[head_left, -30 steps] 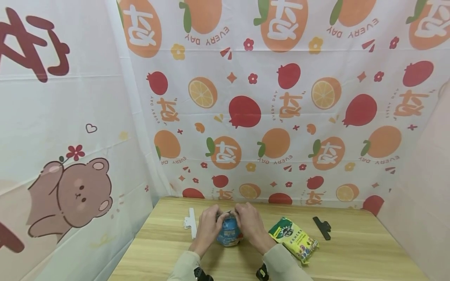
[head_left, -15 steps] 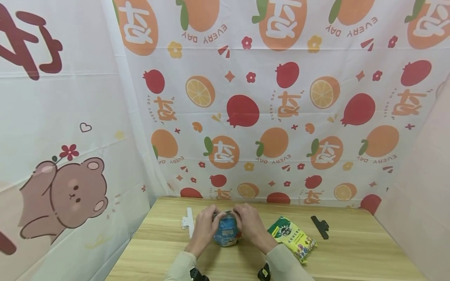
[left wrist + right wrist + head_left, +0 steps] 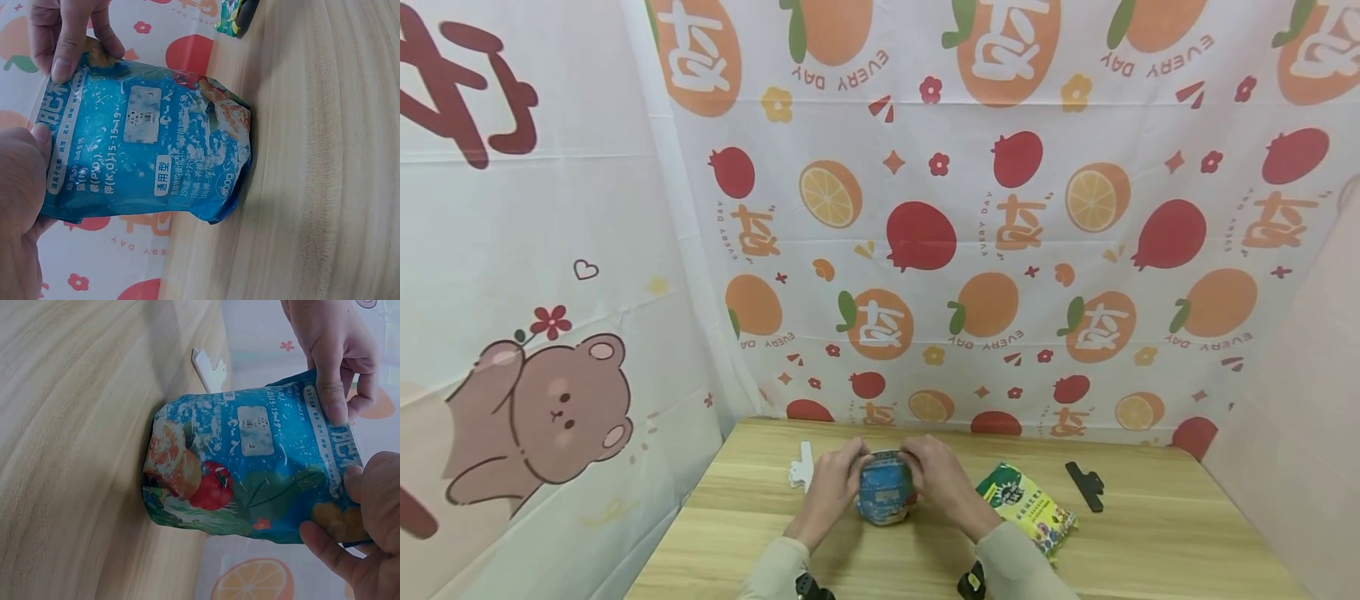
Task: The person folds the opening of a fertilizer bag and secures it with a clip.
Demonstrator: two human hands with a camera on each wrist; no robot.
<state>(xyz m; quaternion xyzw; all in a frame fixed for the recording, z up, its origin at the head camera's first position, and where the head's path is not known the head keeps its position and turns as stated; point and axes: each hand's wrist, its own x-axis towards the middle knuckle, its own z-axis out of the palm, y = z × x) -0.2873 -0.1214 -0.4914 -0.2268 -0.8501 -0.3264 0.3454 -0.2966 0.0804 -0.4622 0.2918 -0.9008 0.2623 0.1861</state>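
Note:
A blue fertilizer bag (image 3: 886, 493) stands upright on the table between both hands, its base on the wood. My left hand (image 3: 832, 482) pinches one top corner, thumb on the printed face. The opposite top corner is pinched by my right hand (image 3: 942, 482). In the left wrist view, the front of the fertilizer bag (image 3: 140, 147) shows a white label and pale powdery marks. Tomato and orange-coloured pictures cover the lower part of the fertilizer bag (image 3: 244, 469) in the right wrist view. The fingers behind the top edge are partly hidden.
A white clip (image 3: 802, 467) lies left of the left hand. To the right are a green and yellow packet (image 3: 1028, 507), partly behind the right forearm, and a black clip (image 3: 1086, 486). A printed cloth (image 3: 970, 250) hangs behind the wooden table (image 3: 1165, 533).
The bag's top edge has been drawn up and spread flatter, so more of its blue front shows. Both hands keep hold near the same place, a little further apart.

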